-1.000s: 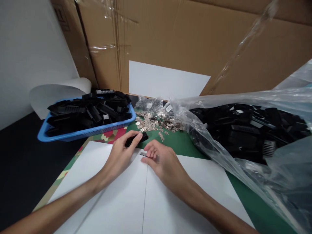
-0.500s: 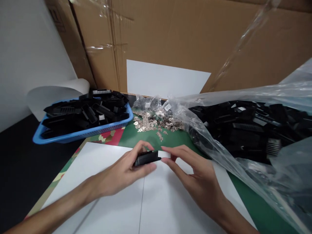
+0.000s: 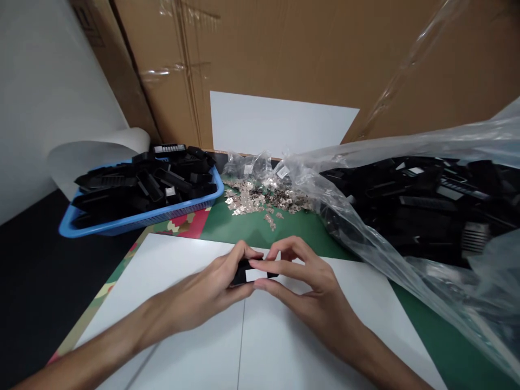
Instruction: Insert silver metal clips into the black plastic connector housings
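Observation:
Over the white board, my left hand (image 3: 207, 287) grips a small black plastic part (image 3: 239, 274) by its left end, thumb below and fingers above. A white rectangular piece (image 3: 256, 275) lies against the near face of that part. My right hand (image 3: 312, 281) pinches the white piece at its right end, with the thumb on its lower edge and a fingertip on its upper edge. The two hands nearly touch. Fingers cover much of the black part.
A blue basket (image 3: 162, 212) of black parts stands at the left. Small metal pieces (image 3: 247, 199) lie on the green mat (image 3: 227, 223) behind the board (image 3: 195, 346). A clear plastic bag (image 3: 365, 233) with black parts is at the right, cardboard (image 3: 284, 49) behind.
The white piece has moved left from the black part's right end onto its near face. My right hand has shifted left and its fingers now overlap the part.

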`<state>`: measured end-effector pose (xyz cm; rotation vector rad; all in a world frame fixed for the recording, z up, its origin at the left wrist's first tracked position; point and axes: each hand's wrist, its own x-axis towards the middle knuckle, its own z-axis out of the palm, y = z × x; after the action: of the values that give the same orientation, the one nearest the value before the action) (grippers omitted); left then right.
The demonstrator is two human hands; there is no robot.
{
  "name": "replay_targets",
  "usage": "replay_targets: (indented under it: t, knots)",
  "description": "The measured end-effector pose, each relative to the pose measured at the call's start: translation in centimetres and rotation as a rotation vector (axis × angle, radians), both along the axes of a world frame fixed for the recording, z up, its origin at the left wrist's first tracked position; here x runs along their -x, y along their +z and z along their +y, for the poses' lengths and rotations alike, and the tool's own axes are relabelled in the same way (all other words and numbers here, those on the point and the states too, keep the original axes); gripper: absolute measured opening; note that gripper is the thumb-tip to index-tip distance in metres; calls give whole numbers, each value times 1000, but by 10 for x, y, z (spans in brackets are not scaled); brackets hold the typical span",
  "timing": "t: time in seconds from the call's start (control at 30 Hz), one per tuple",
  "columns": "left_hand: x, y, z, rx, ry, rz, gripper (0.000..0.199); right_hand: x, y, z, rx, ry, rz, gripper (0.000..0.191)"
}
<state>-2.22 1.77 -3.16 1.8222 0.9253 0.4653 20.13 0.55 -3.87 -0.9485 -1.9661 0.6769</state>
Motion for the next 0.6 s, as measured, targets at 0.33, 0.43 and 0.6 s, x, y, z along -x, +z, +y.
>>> replay_targets:
  t: [0.33, 0.43, 0.6]
  knots:
    - [1, -1, 1, 34, -6, -20, 14, 0, 4, 0, 165, 37, 33, 36]
    - [0, 0, 1, 42, -7, -56, 15, -1, 9, -1, 252, 42, 82, 39]
    - [-1, -2, 1, 40, 15, -38, 24, -1, 6, -1, 349, 25, 155, 33]
